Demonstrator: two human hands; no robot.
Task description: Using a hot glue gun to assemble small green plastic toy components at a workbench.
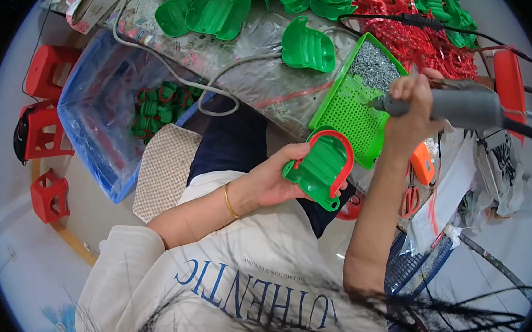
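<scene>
My left hand (273, 179) is closed around a green ribbed plastic piece (319, 171) with a red curved strip (345, 145) along its rim, held in front of my lap. Gripped in my right hand (413, 103) is a grey electric screwdriver (468, 107), its tip pointing left over a bright green perforated basket (339, 108). Small silvery screws (373, 63) are heaped at the far end of that basket. Whether the tip carries a screw is too small to tell. A single green piece (307, 46) lies beyond the basket's left side.
Green pieces (218, 15) and a pile of red strips (414, 35) cover the far table. A cable (237, 100) loops across its edge. At left stands a blue bin (94, 132) with red-rimmed green pieces inside, near red stools (48, 132). Scissors (410, 200) lie at right.
</scene>
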